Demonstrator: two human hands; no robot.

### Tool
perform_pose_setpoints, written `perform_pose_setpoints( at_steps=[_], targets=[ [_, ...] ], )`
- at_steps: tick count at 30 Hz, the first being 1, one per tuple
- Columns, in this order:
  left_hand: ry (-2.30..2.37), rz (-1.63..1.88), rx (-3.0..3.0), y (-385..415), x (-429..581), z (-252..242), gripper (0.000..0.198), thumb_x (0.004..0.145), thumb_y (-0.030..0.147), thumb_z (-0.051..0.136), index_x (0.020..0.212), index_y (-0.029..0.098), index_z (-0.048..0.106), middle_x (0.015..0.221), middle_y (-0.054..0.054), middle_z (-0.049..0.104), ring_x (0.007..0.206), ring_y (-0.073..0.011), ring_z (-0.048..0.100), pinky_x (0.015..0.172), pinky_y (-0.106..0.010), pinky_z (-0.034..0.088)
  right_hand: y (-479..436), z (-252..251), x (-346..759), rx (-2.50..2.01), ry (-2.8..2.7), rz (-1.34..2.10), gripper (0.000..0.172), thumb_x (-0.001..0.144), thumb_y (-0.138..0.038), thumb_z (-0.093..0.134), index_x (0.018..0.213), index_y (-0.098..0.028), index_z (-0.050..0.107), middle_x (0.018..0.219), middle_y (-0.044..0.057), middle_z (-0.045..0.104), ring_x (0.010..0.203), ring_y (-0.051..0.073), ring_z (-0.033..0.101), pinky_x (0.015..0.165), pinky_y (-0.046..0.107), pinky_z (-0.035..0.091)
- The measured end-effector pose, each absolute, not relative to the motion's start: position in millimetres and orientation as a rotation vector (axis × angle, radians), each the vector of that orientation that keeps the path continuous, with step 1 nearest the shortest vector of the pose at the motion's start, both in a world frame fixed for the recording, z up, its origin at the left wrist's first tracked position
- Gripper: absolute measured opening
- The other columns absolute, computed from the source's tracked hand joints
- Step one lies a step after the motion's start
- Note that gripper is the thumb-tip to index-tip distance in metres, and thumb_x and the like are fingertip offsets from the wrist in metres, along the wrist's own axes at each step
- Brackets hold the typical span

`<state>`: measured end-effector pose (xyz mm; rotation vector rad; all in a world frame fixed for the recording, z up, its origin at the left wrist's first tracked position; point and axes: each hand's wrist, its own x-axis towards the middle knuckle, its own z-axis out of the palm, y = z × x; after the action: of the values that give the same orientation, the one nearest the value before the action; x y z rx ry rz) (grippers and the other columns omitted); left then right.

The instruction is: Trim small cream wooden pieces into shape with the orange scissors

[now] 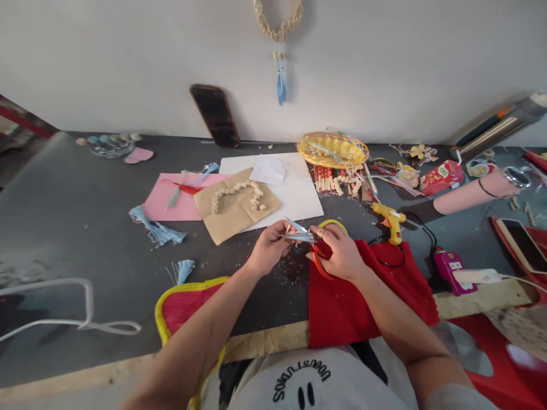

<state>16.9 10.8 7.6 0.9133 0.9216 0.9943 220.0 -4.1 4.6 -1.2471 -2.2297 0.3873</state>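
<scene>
My right hand grips a pair of scissors by its yellow and orange-red handles. The blades are parted and point left toward my left hand. Those fingers pinch a thin pale stick, which lies at the blades; whether the metal touches it I cannot tell. Small scraps litter the dark tabletop beneath both hands. Under my right forearm lies a red cloth. Beyond the hands, a curved string of pale pieces rests on brown paper.
A yellow glue gun and its cord lie right of my hands, near a purple power adapter. Behind are a yellow basket, bundled red-and-white sticks and a pink bottle. Blue tassels lie left; a phone leans against the wall.
</scene>
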Motion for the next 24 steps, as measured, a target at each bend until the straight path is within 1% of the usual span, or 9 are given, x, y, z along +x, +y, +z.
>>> perform_pose_setpoints(
  at_steps=[3,9,14,18,24],
  targets=[
    [0.899,0.976,0.917,10.4,16.3,7.1,0.026,0.076,0.034,0.071,0.076,0.017,0.050,0.064,0.002,0.059,0.044,-0.0041,0.036,0.041,-0.017,0.024,-4.5,5.4,219.3,-1.251,-2.237,0.404,0.060,0.080,-0.046,0.068,0.131,-0.018,0.054,0.108,0.012,0.060,0.105,0.027,0.058,0.094,0.043,0.051],
    [0.891,0.959,0.923,10.4,13.7,4.2,0.027,0.077,0.034,0.071,0.076,0.017,0.050,0.066,0.001,0.060,0.045,-0.0040,0.036,0.041,-0.018,0.024,-5.4,6.3,219.1,-1.254,-2.231,0.439,0.060,0.081,-0.047,0.068,0.131,-0.019,0.054,0.107,0.012,0.060,0.104,0.027,0.058,0.093,0.044,0.051],
    [0.863,0.951,0.904,10.3,12.0,2.5,0.029,0.078,0.038,0.071,0.080,0.017,0.052,0.067,0.001,0.060,0.045,-0.0047,0.036,0.040,-0.018,0.023,-6.0,7.2,218.5,-1.250,-2.218,0.437,0.060,0.081,-0.046,0.068,0.132,-0.018,0.054,0.108,0.012,0.059,0.105,0.027,0.058,0.093,0.043,0.051],
    [0.861,0.954,0.901,9.6,12.5,2.3,0.031,0.077,0.039,0.072,0.077,0.017,0.050,0.066,0.001,0.060,0.046,-0.0045,0.035,0.041,-0.018,0.025,-6.2,6.5,217.0,-1.247,-2.222,0.404,0.060,0.081,-0.048,0.068,0.132,-0.018,0.054,0.107,0.012,0.060,0.104,0.027,0.058,0.092,0.043,0.052],
    [0.875,0.945,0.879,9.1,13.5,2.6,0.031,0.077,0.039,0.072,0.075,0.017,0.050,0.065,0.001,0.060,0.044,-0.0039,0.034,0.040,-0.018,0.023,-7.1,7.2,215.9,-1.303,-2.285,0.336,0.061,0.081,-0.051,0.066,0.133,-0.020,0.055,0.105,0.012,0.060,0.103,0.028,0.057,0.092,0.045,0.052]
  ],
)
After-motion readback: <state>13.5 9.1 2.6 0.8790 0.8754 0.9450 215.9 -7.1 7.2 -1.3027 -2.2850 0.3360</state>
